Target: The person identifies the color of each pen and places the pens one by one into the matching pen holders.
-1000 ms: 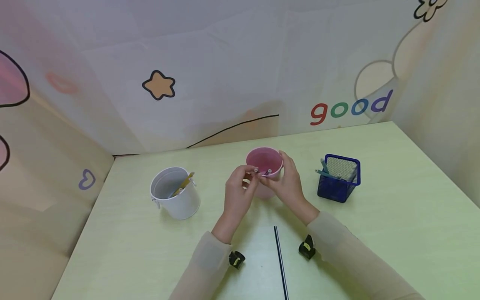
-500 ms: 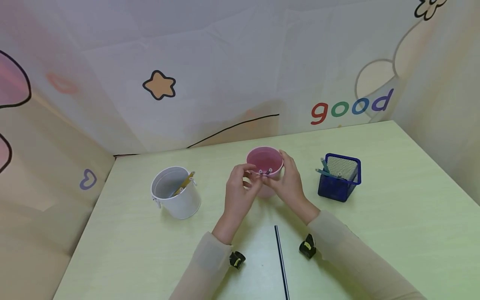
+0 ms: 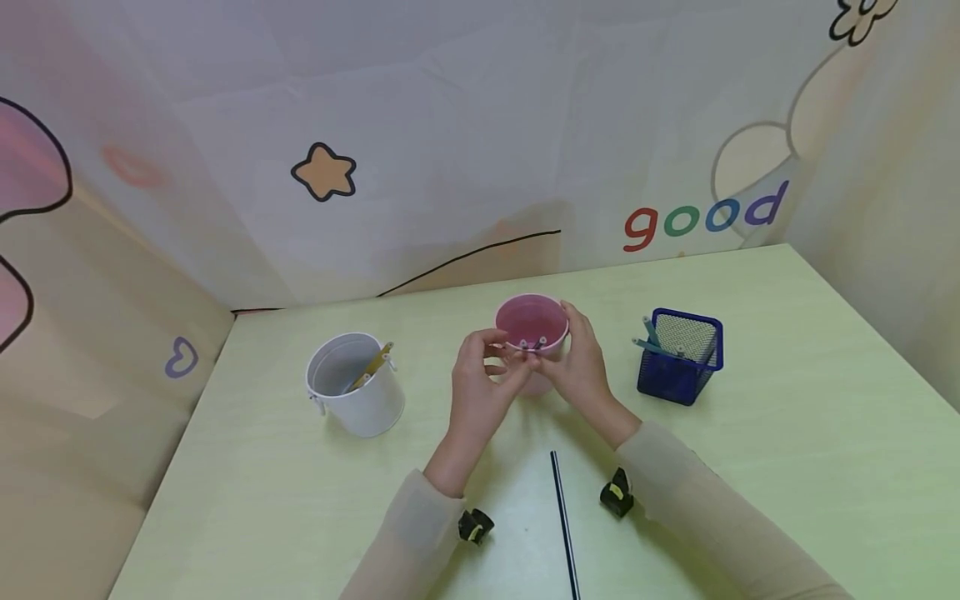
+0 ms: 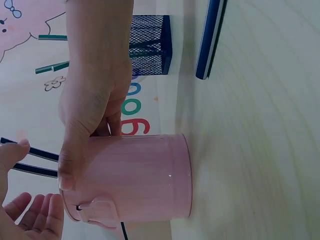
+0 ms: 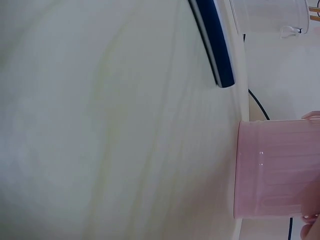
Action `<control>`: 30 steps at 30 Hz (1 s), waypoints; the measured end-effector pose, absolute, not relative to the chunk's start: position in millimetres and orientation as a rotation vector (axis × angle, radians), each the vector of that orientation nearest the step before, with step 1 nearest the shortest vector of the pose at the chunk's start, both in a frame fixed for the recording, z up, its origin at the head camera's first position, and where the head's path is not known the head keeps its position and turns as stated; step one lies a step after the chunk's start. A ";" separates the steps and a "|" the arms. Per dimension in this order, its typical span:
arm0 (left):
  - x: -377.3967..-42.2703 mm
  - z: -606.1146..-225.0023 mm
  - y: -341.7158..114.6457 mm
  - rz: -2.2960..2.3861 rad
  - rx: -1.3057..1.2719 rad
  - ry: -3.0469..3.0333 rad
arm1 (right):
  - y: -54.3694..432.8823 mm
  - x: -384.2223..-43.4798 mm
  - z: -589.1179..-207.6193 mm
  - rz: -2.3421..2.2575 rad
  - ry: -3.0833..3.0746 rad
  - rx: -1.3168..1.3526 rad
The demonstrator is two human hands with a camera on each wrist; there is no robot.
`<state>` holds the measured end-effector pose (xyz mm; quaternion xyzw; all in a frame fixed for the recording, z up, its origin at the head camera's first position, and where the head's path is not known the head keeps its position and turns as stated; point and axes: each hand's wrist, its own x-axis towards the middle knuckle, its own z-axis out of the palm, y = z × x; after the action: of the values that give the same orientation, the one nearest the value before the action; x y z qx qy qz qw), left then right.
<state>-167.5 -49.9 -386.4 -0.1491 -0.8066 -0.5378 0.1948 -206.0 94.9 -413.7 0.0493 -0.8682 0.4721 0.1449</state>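
Observation:
A pink bucket [image 3: 531, 313] stands upright at the middle of the table. My right hand [image 3: 585, 367] grips it by the rim, thumb at the front and fingers round the right side. Two dark pencils [image 4: 36, 170] stick out of its mouth. At the front left of the rim is my left hand [image 3: 480, 387], thumb and fingers spread apart. In the left wrist view its thumb overlaps one pencil's end, while the other fingers stay off the pencils. A dark pencil with a pale stripe [image 3: 563, 517] lies on the table between my forearms.
To the left stands a white bucket [image 3: 367, 412] with yellow pencils in it. A blue mesh pen holder [image 3: 667, 379] with green pencils is at the right. A printed cloth [image 3: 465, 150] hangs behind the table. Small black cameras [image 3: 617, 494] sit at my wrists.
The pencil at my left fingers has shifted right, beside the other pencil in the pink bucket. My left thumb has moved slightly right. The right hand keeps its hold on the bucket.

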 end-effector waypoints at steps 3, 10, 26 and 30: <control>-164.4 -384.6 -48.9 -1.519 -0.375 -2.296 | 95.1 -206.4 -414.0 1.363 -2.513 0.133; -155.9 -380.5 -45.3 -1.520 -0.325 -2.356 | 95.1 -207.7 -413.9 1.349 -2.517 0.137; -140.0 -375.1 -42.6 -1.532 -0.232 -2.417 | 95.1 -208.6 -415.7 1.369 -2.520 0.132; -135.9 -375.8 -42.2 -1.535 -0.206 -2.470 | 94.1 -208.2 -415.7 1.368 -2.521 0.132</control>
<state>-135.9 -42.2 -375.8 -0.0703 -0.8418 -0.5231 0.1131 -208.2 94.1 -415.7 0.0456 -0.8700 0.4720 0.1347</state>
